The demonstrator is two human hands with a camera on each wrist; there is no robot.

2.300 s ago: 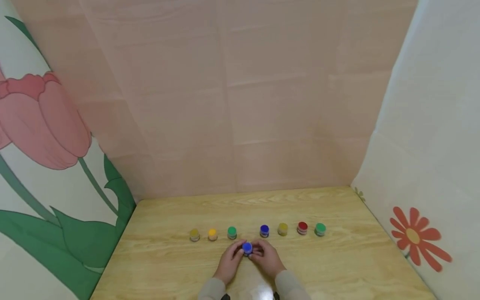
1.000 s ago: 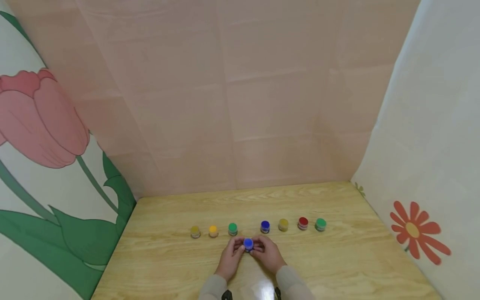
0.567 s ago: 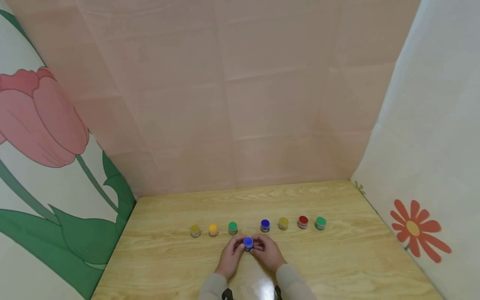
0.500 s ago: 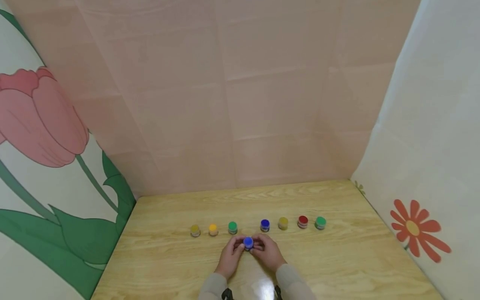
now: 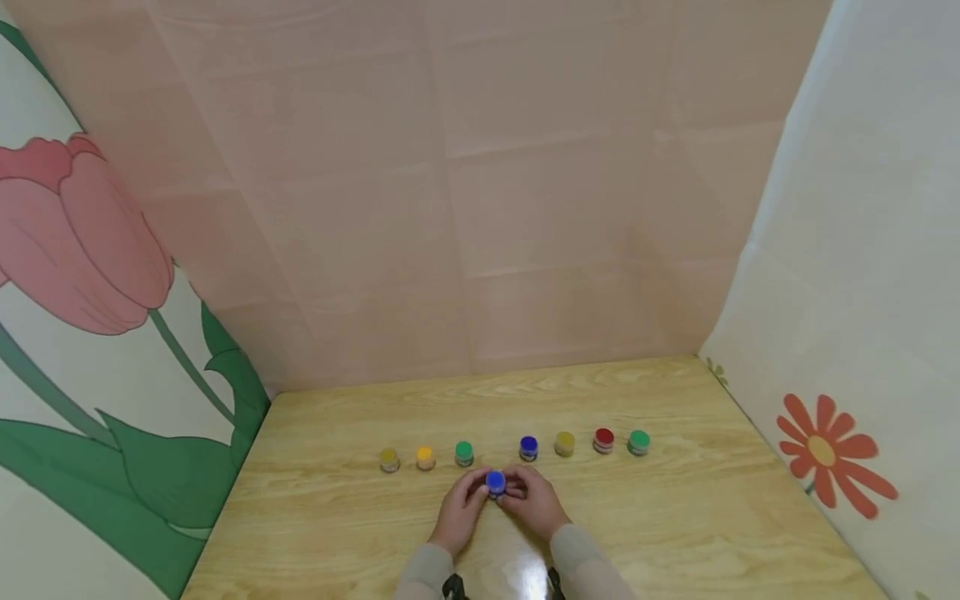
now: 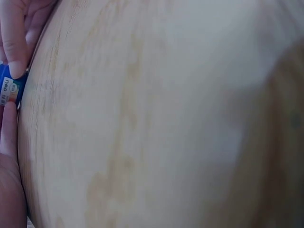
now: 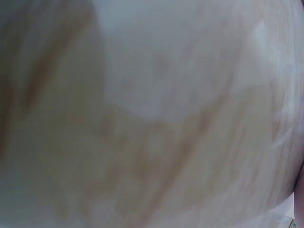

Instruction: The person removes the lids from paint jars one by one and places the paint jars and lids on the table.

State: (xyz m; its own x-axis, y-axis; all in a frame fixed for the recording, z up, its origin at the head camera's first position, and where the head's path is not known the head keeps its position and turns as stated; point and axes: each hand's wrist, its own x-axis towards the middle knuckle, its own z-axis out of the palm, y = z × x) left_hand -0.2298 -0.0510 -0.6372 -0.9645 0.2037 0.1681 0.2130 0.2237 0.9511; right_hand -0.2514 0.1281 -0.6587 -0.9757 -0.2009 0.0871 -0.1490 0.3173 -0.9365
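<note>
In the head view, both hands meet at the front middle of the table around a small jar with a blue lid. My left hand grips it from the left with thumb and fingers. From the other side my right hand holds it with curled fingers. The left wrist view catches the jar's blue side at its left edge, with a printed label and fingertips above and below it. Little but blurred tabletop shows in the right wrist view.
Behind the hands, small lidded jars stand in a row: dull yellow, orange, green, dark blue, another yellow, red and another green. A pinkish cloth backdrop rises at the wooden table's far edge.
The scene sits slightly higher in the head view than before. Both hands keep the blue-lidded jar between them with nearly the same hold, and the row of jars stays in place.
</note>
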